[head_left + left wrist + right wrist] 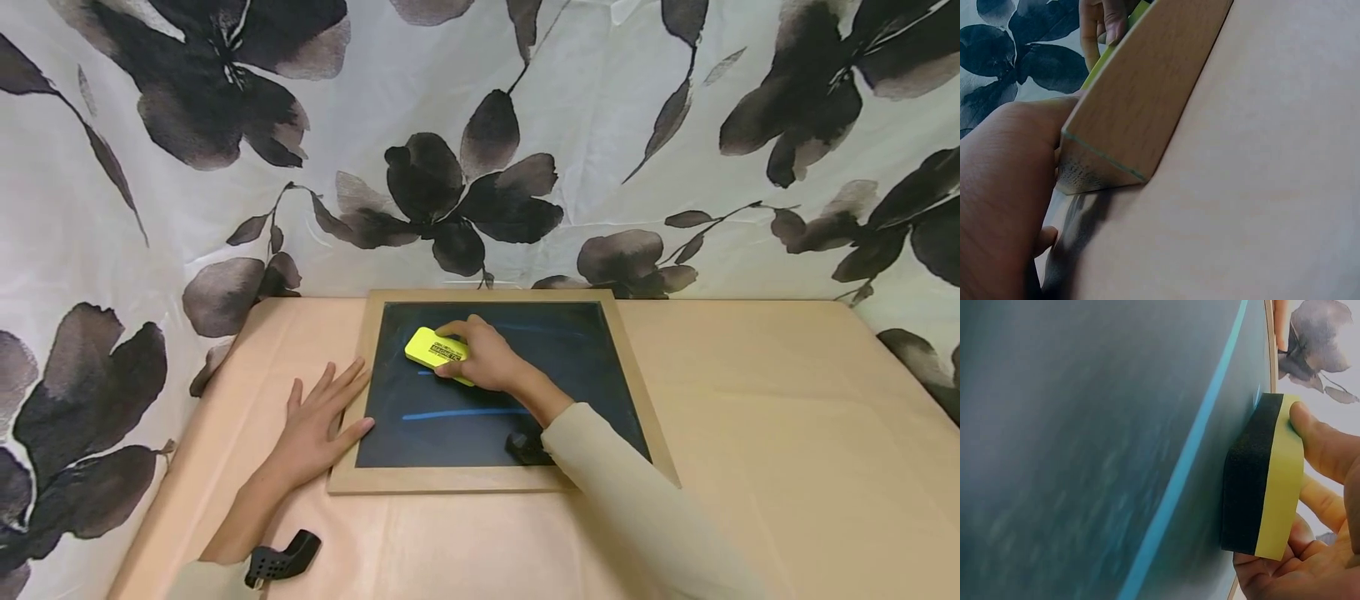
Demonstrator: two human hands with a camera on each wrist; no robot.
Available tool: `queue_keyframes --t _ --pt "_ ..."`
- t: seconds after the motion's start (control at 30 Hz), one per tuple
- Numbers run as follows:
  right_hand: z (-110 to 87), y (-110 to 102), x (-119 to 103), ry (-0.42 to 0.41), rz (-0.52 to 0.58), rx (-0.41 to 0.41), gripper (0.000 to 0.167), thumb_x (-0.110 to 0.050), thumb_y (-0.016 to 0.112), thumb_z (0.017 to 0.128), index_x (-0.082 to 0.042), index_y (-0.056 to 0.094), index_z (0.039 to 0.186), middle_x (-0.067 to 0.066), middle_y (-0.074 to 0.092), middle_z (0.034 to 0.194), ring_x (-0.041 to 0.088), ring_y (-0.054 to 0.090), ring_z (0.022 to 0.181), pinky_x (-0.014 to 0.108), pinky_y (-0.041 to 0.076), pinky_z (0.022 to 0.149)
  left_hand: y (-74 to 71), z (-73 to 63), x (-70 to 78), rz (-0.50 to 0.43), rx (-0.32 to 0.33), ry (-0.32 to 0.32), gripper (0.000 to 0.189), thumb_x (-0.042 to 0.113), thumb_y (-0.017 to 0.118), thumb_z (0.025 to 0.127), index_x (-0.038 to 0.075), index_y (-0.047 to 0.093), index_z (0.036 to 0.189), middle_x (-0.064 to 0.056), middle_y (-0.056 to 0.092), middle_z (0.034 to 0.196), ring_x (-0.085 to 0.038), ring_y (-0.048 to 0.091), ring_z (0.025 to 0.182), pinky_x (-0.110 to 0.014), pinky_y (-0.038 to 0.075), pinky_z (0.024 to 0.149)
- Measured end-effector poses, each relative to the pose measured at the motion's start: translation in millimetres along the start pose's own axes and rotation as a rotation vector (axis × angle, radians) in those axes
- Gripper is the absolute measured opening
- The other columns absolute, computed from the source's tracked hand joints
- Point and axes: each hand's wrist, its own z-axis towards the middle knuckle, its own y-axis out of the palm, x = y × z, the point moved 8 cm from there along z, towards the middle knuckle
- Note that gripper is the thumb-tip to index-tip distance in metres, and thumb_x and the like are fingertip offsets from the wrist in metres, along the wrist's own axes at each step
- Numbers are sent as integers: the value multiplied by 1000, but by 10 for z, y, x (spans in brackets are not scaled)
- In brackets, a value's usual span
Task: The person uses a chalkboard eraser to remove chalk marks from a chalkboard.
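Note:
A yellow board eraser with a black felt underside is gripped by my right hand on the left part of a wood-framed chalkboard. In the right wrist view, thumb and fingers hold the eraser by its edges, felt against the board. Below it runs a long blue chalk line; a short blue stub shows at the eraser's lower edge, and a faint smeared line lies near the top. My left hand rests with spread fingers on the frame's left side.
The board lies on a table covered in pale tan sheeting. Behind and to the left hangs a white cloth with dark flowers. Black wrist camera mounts sit on both wrists.

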Motion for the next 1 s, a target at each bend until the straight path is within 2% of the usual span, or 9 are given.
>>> queue_keyframes --t 0.33,0.6,0.77,1.0 --pt "35 61 -123 -6 -43 -28 59 -25 79 81 -10 57 133 7 50 100 21 47 83 30 40 74 12 41 16 9 -12 -9 67 43 61 91 15 40 147 -5 27 156 -42 16 141 -70 -2 102" --pt "-68 75 -119 -19 -108 -81 60 -28 77 82 -12 54 135 7 50 104 19 47 84 30 40 74 14 5 23 16 6 3 66 42 61 91 14 40 147 -5 28 155 -42 17 141 -70 -2 102" --pt "-245 -87 89 -12 -111 -72 60 -30 77 82 -13 54 135 5 49 99 20 48 83 33 41 74 23 -8 28 6 5 8 66 42 61 91 14 40 147 -5 28 155 -42 17 141 -71 -3 102" --pt "-631 -569 638 47 -142 -37 61 -28 78 80 -13 55 134 7 50 97 24 49 86 36 41 73 13 -30 -15 15 3 7 66 43 61 91 15 39 148 -4 27 156 -42 17 141 -70 -3 102"
